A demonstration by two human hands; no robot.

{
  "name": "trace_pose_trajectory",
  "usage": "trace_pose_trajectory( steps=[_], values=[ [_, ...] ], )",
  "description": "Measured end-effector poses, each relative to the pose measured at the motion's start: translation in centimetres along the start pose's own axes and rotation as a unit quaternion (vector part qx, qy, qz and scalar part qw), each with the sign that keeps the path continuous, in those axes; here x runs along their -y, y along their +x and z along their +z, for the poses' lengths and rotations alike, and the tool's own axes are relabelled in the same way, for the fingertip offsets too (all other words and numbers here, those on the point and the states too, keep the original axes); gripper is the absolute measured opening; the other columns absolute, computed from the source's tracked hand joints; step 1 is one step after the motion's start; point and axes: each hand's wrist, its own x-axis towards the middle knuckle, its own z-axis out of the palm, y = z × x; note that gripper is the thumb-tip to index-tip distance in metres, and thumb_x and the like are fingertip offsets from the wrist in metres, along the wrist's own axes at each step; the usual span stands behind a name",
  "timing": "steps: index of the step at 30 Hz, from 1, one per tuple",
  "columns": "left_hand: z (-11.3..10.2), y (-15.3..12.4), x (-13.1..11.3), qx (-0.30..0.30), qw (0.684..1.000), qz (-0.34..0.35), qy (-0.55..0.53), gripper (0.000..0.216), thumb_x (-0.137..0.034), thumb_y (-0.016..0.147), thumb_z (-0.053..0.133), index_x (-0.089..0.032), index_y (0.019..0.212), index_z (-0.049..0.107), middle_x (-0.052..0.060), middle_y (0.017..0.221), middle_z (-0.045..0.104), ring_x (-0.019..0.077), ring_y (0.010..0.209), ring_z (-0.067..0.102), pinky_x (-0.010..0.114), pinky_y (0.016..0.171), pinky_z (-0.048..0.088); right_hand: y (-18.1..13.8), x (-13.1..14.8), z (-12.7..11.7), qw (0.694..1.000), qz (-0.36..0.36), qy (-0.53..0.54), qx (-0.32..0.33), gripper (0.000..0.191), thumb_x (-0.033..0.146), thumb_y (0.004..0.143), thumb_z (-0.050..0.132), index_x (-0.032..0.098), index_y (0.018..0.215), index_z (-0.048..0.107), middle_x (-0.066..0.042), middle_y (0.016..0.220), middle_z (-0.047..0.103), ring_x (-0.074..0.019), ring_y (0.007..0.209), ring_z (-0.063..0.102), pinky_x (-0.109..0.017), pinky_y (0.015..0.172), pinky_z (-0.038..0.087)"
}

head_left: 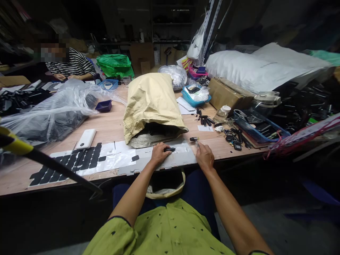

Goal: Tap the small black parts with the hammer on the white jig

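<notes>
My left hand (159,153) is closed over a small black part (170,149) and presses it onto a pale sheet (170,157) at the front edge of the wooden table (111,127). My right hand (204,156) grips a small hammer-like tool (195,140) whose head points up and to the left. Just behind both hands lies a tan sack (151,102) with its open mouth towards me. To the left, a white sheet carries rows of black pads (77,161).
A white phone-like box (85,139) lies left of the sack. Clear plastic bags (50,113) fill the left side. Blue baskets (257,129), a cardboard box (228,94) and loose black parts (205,120) sit to the right. A person in a striped shirt (71,65) sits far left.
</notes>
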Motion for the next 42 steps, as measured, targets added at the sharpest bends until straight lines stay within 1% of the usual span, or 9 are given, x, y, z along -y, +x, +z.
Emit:
trace_pose_trajectory(
  steps=[5, 8, 13, 19, 25, 28, 31, 35, 42],
  values=[
    [-0.1, 0.0, -0.3, 0.007, 1.0, -0.006, -0.005, 0.022, -0.03, 0.077, 0.075, -0.029, 0.098, 0.078, 0.002, 0.097, 0.069, 0.0228, 0.1, 0.061, 0.035, 0.093, 0.044, -3.1, 2.5, -0.3, 0.98, -0.054, 0.19, 0.027, 0.039, 0.024, 0.092, 0.041, 0.02, 0.117, 0.07, -0.011, 0.11, 0.071, -0.0223, 0.099, 0.064, -0.034, 0.086, 0.051],
    [-0.3, 0.0, -0.5, 0.01, 1.0, -0.01, -0.009, 0.021, -0.029, 0.077, 0.075, -0.028, 0.097, 0.078, 0.002, 0.096, 0.07, 0.0227, 0.1, 0.061, 0.035, 0.093, 0.044, -4.5, 4.3, -0.7, 0.965, -0.08, 0.243, 0.053, 0.036, 0.027, 0.091, 0.044, 0.02, 0.114, 0.072, -0.01, 0.109, 0.074, -0.0219, 0.098, 0.067, -0.036, 0.09, 0.053],
    [-0.4, 0.0, -0.8, 0.011, 1.0, -0.015, -0.008, 0.02, -0.029, 0.076, 0.076, -0.029, 0.096, 0.079, 0.002, 0.097, 0.071, 0.0225, 0.1, 0.062, 0.035, 0.093, 0.045, -4.9, 5.7, -1.4, 0.965, -0.094, 0.243, 0.035, 0.038, 0.026, 0.092, 0.043, 0.021, 0.118, 0.07, -0.011, 0.112, 0.073, -0.0225, 0.106, 0.066, -0.038, 0.095, 0.052],
    [-0.4, 0.0, -1.3, 0.012, 1.0, -0.026, -0.012, 0.02, -0.028, 0.075, 0.076, -0.029, 0.095, 0.079, 0.002, 0.098, 0.072, 0.0235, 0.101, 0.062, 0.036, 0.094, 0.045, -4.7, 5.8, -1.1, 0.962, -0.093, 0.241, 0.085, 0.036, 0.023, 0.089, 0.045, 0.02, 0.112, 0.072, -0.01, 0.106, 0.075, -0.0217, 0.098, 0.068, -0.036, 0.091, 0.054],
    [-0.4, -0.1, -1.5, 0.014, 0.999, -0.026, -0.013, 0.021, -0.028, 0.076, 0.075, -0.03, 0.096, 0.079, 0.001, 0.099, 0.073, 0.0235, 0.102, 0.062, 0.036, 0.094, 0.044, -4.9, 6.7, -1.3, 0.959, -0.108, 0.257, 0.054, 0.037, 0.024, 0.092, 0.043, 0.022, 0.118, 0.07, -0.01, 0.11, 0.074, -0.0217, 0.104, 0.067, -0.037, 0.094, 0.053],
    [-0.3, -0.1, -1.5, 0.011, 1.0, -0.024, -0.008, 0.019, -0.028, 0.076, 0.075, -0.029, 0.094, 0.079, 0.002, 0.098, 0.072, 0.0233, 0.102, 0.062, 0.035, 0.094, 0.044, -5.3, 7.2, -0.9, 0.955, -0.118, 0.261, 0.072, 0.037, 0.023, 0.091, 0.044, 0.021, 0.115, 0.071, -0.01, 0.106, 0.074, -0.0211, 0.1, 0.067, -0.035, 0.091, 0.054],
    [-0.1, -0.1, -1.5, 0.004, 1.0, -0.022, -0.012, 0.018, -0.029, 0.076, 0.075, -0.029, 0.093, 0.079, 0.002, 0.097, 0.072, 0.0232, 0.1, 0.062, 0.035, 0.092, 0.045, -5.2, 6.8, -0.5, 0.959, -0.114, 0.247, 0.083, 0.036, 0.023, 0.09, 0.044, 0.022, 0.113, 0.072, -0.009, 0.104, 0.074, -0.0212, 0.097, 0.067, -0.035, 0.089, 0.054],
    [0.2, 0.0, -1.3, -0.002, 1.0, -0.021, -0.02, 0.02, -0.029, 0.075, 0.076, -0.029, 0.094, 0.079, 0.002, 0.097, 0.072, 0.0233, 0.1, 0.061, 0.035, 0.093, 0.045, -3.8, 4.6, -0.8, 0.977, -0.081, 0.194, 0.048, 0.037, 0.024, 0.09, 0.044, 0.022, 0.114, 0.072, -0.01, 0.102, 0.072, -0.0219, 0.092, 0.065, -0.036, 0.087, 0.051],
    [0.7, 0.0, -1.0, -0.009, 0.999, -0.02, -0.023, 0.018, -0.031, 0.074, 0.077, -0.029, 0.092, 0.079, 0.002, 0.097, 0.072, 0.0239, 0.099, 0.061, 0.036, 0.095, 0.045, 0.4, -0.2, -0.9, 0.999, 0.014, -0.029, 0.032, 0.035, 0.016, 0.087, 0.05, 0.021, 0.114, 0.072, -0.009, 0.091, 0.064, -0.0203, 0.081, 0.055, -0.03, 0.068, 0.038]
  ],
)
